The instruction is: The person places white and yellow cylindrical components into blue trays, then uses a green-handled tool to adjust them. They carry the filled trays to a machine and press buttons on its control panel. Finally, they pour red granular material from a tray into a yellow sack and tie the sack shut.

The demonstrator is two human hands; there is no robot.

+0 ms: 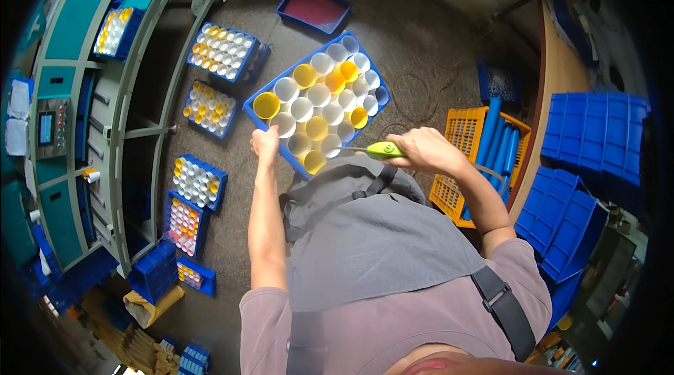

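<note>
the left hand [265, 143] is bent at the near left edge of a blue crate [251, 112], fingers mostly curled in and the thumb side against the edge; whether it grips the rim or only steadies it, i cannot tell. the right hand [428, 149] is closed around the green handle of a tool [385, 149], whose thin shaft points left, its tip over the tubes nearest the body.

the crate lies tilted to the body, ahead of and between the hands. in it stand tubes [319, 95], ends up, packed in rows, most of them white, others yellow or orange.

beyond both hands, past the crate, is a blue tray [312, 8] with a reddish inside. to the left of the left hand, on the floor, runs a line of smaller crates [203, 227] with tubes in white, yellow and pink, and past them stands a machine [60, 97] with teal panels. to the right of the right hand, an orange basket [449, 196] holds long blue rolls [489, 129]; farther right are stacked blue bins [590, 129]. below the hands hangs a grey apron [379, 248].
</note>
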